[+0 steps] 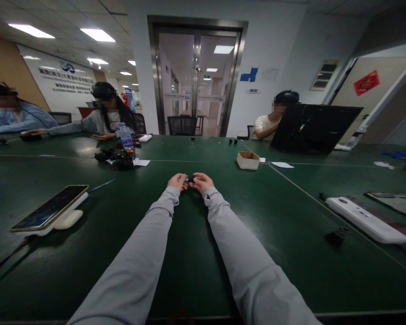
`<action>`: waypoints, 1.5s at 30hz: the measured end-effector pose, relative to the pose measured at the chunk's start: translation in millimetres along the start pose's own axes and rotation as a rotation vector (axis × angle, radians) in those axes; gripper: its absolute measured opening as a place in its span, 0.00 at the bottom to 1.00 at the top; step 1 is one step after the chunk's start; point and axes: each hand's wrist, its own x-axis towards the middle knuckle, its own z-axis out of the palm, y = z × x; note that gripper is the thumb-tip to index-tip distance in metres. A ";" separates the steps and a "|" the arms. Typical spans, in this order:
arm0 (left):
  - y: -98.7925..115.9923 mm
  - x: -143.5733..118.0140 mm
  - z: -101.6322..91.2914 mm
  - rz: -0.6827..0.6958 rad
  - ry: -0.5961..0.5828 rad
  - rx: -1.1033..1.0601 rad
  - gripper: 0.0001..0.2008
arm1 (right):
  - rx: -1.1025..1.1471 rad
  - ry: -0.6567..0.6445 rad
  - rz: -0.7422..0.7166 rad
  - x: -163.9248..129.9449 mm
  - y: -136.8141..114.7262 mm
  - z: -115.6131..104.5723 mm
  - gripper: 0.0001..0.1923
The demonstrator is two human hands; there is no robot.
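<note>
Both hands meet over the green table (189,234), at arm's length in front of me. Between them is a small black cylindrical piece (191,178) with a paler, shiny left end. My left hand (178,181) is closed, its fingertips pinching that shiny end. The dark end sits in the closed fingers of my right hand (202,182). Fingers cover much of the piece, so its exact kind is unclear. Another small dark cylinder (340,233) stands on the table to the right.
A phone (50,207) rests tilted on a white stand at left. Beyond lie a black cluster (117,158), a water bottle (126,136) and an open cardboard box (248,163). A white device (368,219) and a monitor (314,128) are right. Three people sit across.
</note>
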 end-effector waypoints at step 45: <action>-0.7 -1.8 -3.7 0.073 -0.056 0.081 0.15 | -0.017 -0.046 0.059 -4.7 -5.6 1.9 0.10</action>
